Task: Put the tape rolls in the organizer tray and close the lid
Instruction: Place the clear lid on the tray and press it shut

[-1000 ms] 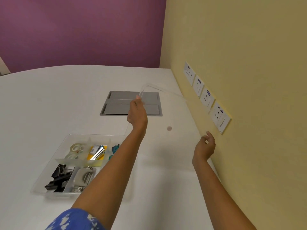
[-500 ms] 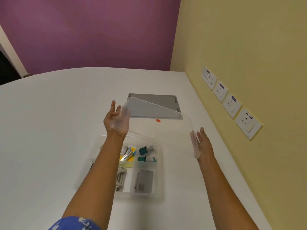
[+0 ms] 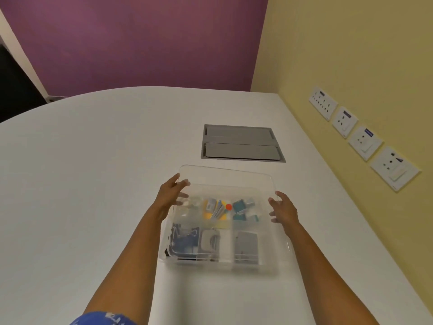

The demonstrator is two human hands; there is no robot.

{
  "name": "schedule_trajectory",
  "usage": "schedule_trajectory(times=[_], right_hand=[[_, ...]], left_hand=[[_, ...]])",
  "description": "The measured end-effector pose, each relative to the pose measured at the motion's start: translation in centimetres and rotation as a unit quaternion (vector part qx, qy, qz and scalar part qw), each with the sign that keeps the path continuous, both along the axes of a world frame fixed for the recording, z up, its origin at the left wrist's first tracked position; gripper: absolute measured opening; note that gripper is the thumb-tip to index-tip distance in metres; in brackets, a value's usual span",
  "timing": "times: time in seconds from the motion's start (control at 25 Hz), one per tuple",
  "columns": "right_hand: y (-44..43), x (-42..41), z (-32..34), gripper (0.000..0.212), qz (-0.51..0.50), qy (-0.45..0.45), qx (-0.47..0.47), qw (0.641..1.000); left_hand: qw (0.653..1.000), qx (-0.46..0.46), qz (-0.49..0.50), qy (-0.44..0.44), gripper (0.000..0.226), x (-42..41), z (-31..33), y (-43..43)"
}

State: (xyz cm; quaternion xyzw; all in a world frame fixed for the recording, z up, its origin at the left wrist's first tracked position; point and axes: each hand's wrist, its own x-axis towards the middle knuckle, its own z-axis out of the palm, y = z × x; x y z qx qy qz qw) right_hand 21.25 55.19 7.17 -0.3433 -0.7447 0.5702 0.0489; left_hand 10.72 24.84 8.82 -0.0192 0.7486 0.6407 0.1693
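Note:
A clear organizer tray (image 3: 222, 266) sits on the white table, its compartments holding binder clips, a tape dispenser, coloured notes and teal items. The clear tape rolls (image 3: 187, 206) show faintly in its far-left compartment. A transparent lid (image 3: 225, 177) with a small red dot hovers flat just over the tray, shifted a little toward the far side. My left hand (image 3: 172, 195) grips the lid's left edge and my right hand (image 3: 282, 211) holds its right edge.
A grey recessed cable hatch (image 3: 241, 144) lies in the table beyond the tray. The yellow wall on the right carries several white socket plates (image 3: 364, 143). A purple wall stands at the back.
Both hands have carried the lid from the right, near the wall, down over the tray, going from tilted to nearly flat. The camera view shifted so the tray sits centred.

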Motion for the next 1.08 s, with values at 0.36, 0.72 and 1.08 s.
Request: schedule_trajectory(times=[0.36, 0.72, 1.08], right_hand=[[-4.5, 0.1, -2.2, 0.042, 0.032, -0.123, 0.35, 0.928], [-3.6, -1.3, -3.0, 0.037, -0.017, -0.113, 0.34, 0.934], [-2.6, -5.1, -4.0, 0.037, -0.012, -0.078, 0.254, 0.964]], left_hand=[[0.965, -0.241, 0.082, 0.061, 0.04, 0.1, -4.1, -0.7], [0.954, -0.276, 0.093, 0.071, 0.04, -1.6, -5.5, 0.1], [0.964, -0.239, 0.083, 0.085, 0.038, -3.6, -6.2, 1.7]])
